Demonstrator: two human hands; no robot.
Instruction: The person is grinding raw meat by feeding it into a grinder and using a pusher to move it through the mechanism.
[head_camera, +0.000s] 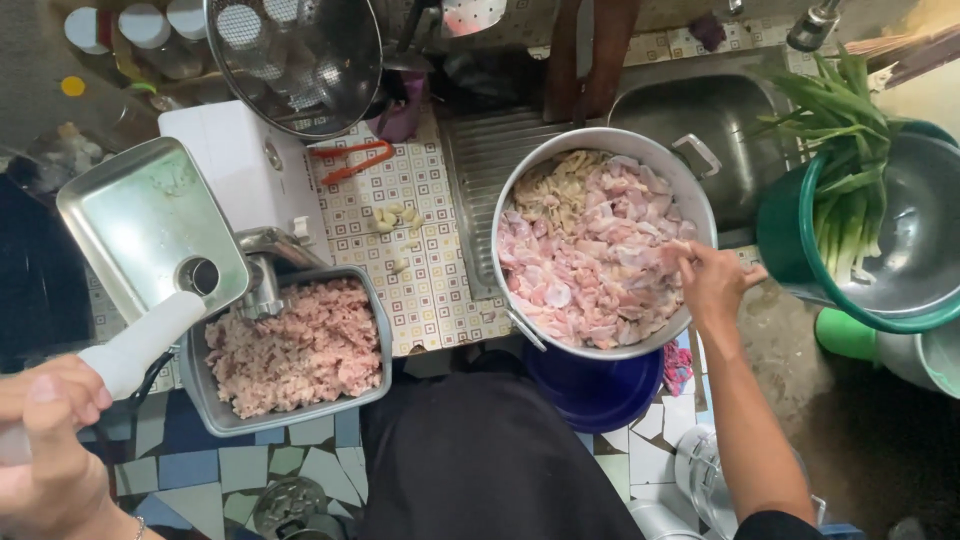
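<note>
- Left hand is wrapped around the white plastic pusher, whose tip points up at the feed hole in the meat grinder's steel hopper tray. Firm closed grip as far as I can see, though the hand is half cut off by the edge of the frame.
- Right hand is in the big aluminium pot of raw meat chunks, fingers curled down into the pile. Can't tell if it actually has a piece pinched yet.
- Ground meat sits heaped in the metal pan under the grinder's outlet, on the tiled desk.
- Risk, I reckon: the pan is already well loaded, so more mince could spill over the rim onto the tiles.
- The pot hangs over the desk edge on a blue basin; leaning on it could tip it.
- Greasy hands plus a smooth pusher can mean a slip near the feed hole.
- Garlic cloves lie loose near the pan and could get knocked off.
- Packaging: a few round-lidded jars top left, white caps and one small yellow one; labels too blurry to make out.
- Green onions stand in a green bucket on the right.
</note>
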